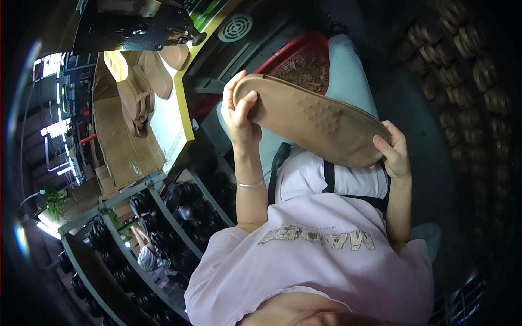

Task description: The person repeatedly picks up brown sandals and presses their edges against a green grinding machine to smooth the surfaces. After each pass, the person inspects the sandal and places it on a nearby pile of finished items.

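Observation:
A brown shoe sole (304,111) with a patch of small raised bumps is stretched between my two hands above my lap. My left hand (239,111) grips its left, upper end, thumb on the bumpy face and fingers behind the edge. At the lower right end, my right hand (394,151) pinches the rim, the thumb on the face and the other fingers partly hidden behind. The sole tilts down to the right, its broad face toward me.
Left, a yellow-edged worktable (171,122) bears several brown soles (157,76), cardboard (122,146) and a black machine (136,27). Beyond the sole, a red tub (293,51) contains scraps. A rack (157,206) holds black items; another person (147,258) is behind it. Brown footwear (457,70) lines the right.

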A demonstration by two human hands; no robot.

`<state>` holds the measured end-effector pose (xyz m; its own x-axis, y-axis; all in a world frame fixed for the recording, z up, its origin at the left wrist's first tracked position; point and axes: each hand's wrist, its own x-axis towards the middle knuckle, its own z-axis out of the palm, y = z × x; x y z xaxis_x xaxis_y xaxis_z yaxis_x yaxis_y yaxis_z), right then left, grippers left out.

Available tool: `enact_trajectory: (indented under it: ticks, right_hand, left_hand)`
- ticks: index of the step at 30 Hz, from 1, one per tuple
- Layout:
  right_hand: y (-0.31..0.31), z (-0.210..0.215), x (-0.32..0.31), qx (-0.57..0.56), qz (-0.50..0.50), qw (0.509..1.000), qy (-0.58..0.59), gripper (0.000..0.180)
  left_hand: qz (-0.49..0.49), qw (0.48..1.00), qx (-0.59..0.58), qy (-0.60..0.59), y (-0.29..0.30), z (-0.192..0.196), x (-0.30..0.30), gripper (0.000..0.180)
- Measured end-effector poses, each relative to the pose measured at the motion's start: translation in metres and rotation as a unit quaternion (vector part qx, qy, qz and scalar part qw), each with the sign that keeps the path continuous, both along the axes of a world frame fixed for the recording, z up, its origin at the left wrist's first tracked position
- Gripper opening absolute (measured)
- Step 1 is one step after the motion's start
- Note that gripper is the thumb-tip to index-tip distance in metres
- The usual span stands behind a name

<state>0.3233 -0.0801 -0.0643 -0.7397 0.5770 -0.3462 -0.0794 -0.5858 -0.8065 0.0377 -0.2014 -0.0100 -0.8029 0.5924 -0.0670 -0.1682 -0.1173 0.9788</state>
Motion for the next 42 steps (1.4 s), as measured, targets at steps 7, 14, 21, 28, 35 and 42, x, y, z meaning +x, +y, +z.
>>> enact_trajectory:
  ticks: [7, 14, 21, 28, 35, 42]
  right_hand:
    - [-0.002, -0.014, 0.014, -0.014, 0.012, 1.000, 0.025, 0.025]
    - [0.006, -0.027, 0.016, -0.033, 0.036, 0.997, 0.053, 0.029]
    - [0.013, -0.015, -0.021, -0.067, 0.117, 0.991, 0.022, 0.044]
    - [0.008, -0.060, -0.091, -0.086, 0.175, 0.981, 0.007, 0.048]
    - [0.014, -0.072, -0.134, -0.066, 0.225, 0.971, -0.048, 0.041]
    - [0.016, -0.062, -0.145, -0.030, 0.248, 0.965, -0.083, 0.031]
  left_hand:
    - [-0.013, 1.000, 0.007, 0.016, 0.007, 0.003, 0.012, 0.049]
    - [-0.031, 0.998, 0.010, 0.061, 0.017, 0.009, 0.011, 0.046]
    - [0.005, 0.998, 0.058, 0.025, 0.027, 0.010, -0.004, 0.041]
    - [0.017, 0.998, 0.055, 0.017, 0.032, 0.012, -0.022, 0.035]
    - [0.019, 0.999, 0.026, 0.041, 0.018, 0.007, -0.050, 0.036]
    - [0.029, 0.997, -0.001, 0.078, 0.028, 0.008, -0.075, 0.031]
